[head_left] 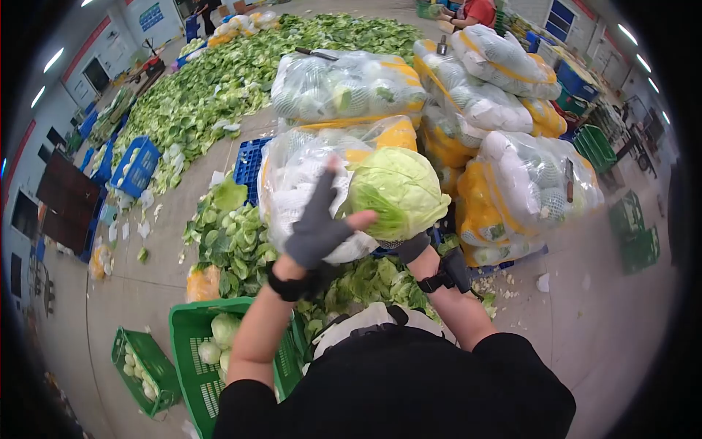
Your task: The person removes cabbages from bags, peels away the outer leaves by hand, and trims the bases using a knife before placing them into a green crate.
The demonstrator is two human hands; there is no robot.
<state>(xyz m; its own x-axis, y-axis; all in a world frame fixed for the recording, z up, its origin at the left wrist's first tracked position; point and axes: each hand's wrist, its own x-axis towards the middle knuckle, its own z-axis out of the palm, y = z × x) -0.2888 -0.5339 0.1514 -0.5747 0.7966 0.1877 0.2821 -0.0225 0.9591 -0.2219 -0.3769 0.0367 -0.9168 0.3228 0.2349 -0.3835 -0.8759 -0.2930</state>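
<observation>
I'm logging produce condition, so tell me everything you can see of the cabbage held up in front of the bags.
The cabbage is large, rounded and bare of any wrapping. Its leaves look pale yellow-green, finely veined and closely layered, with a brighter green, ruffled patch at lower left. No cut or rot shows on the visible side; its underside is hidden. The right hand supports it from below, fingers out of sight. The open left hand's thumb overlaps its left edge; whether it touches is unclear.

A blue sign [151, 17] marks the far-left wall [130, 25] — a person in dark clothes [207, 14] stands nearby. Far right, a person in red [479, 12]; on the right, green crates [635, 230] — and ceiling lights [53, 60] glow at both sides.
</observation>
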